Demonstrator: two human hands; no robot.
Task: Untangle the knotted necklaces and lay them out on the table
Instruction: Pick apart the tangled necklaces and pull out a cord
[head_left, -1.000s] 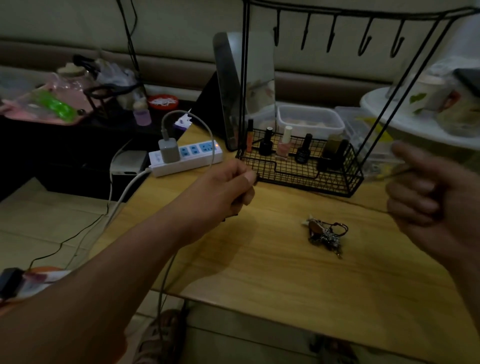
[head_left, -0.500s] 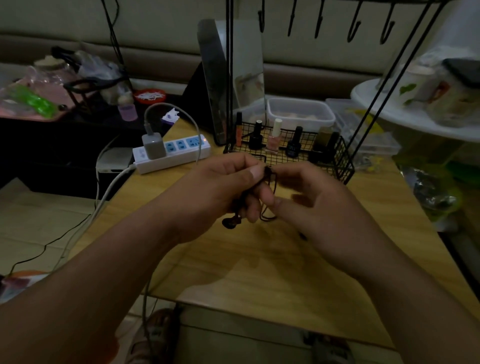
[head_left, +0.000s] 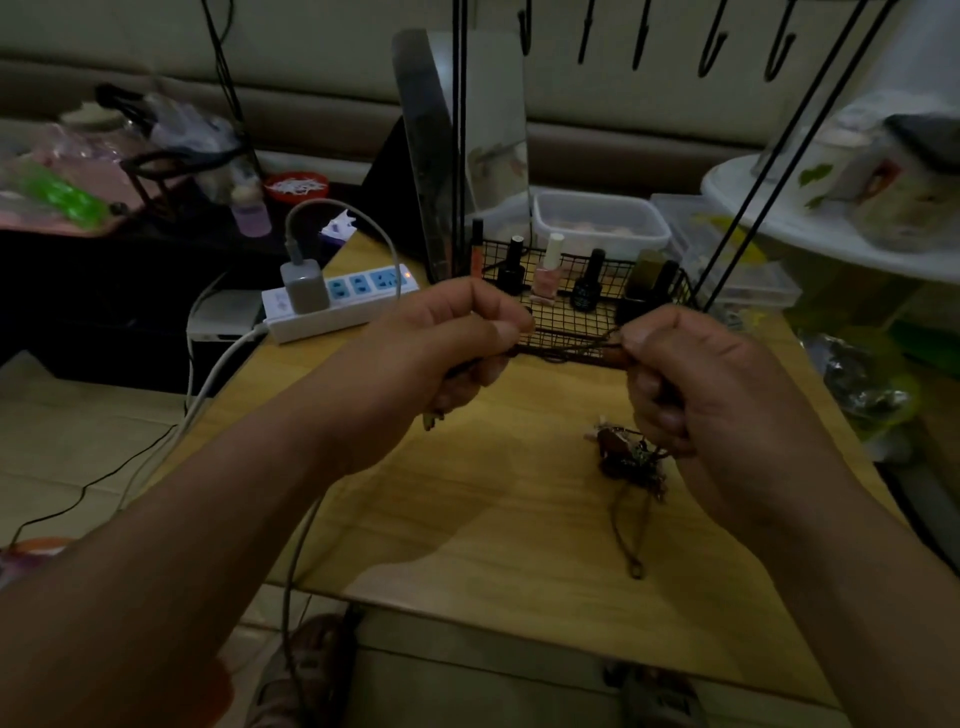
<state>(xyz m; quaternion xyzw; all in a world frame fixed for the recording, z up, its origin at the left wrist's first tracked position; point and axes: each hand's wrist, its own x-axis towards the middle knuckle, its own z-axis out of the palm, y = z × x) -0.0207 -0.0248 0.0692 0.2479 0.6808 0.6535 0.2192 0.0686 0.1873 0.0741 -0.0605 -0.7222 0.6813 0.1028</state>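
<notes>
Dark cord necklace (head_left: 571, 349) is pulled into a short, nearly level span between both hands, up in the air above the bench (head_left: 493, 519). Left hand (head_left: 447, 353) pinches one end between thumb and forefinger, other fingers curled. A small dark end hangs below this fist. Right hand (head_left: 691, 379) is clamped on the other end, thumb on top, fingers curled under. The hands are close together but not touching, with only the cord span between them.

Tangled necklace pile (head_left: 621, 449) lies on the bench just below and beside the right hand. It is a dark clump with a brownish piece, details too dim to make out. Thin cord loop (head_left: 635, 540) trails from the pile toward the near bench edge, flat on the wood. Cannot tell if the held cord joins the pile.

Behind the hands is a black wire basket (head_left: 649, 304) with nail polish bottles (head_left: 548, 270) standing upright inside. A mirror (head_left: 493, 130) stands at its left and a clear plastic tub (head_left: 597, 223) sits behind it. White power strip (head_left: 337, 306) lies at the far-left bench corner with a grey charger (head_left: 304, 286) plugged in. A white cable (head_left: 296, 545) hangs off the left edge. A sandalled foot (head_left: 306, 670) is on the floor below.
</notes>
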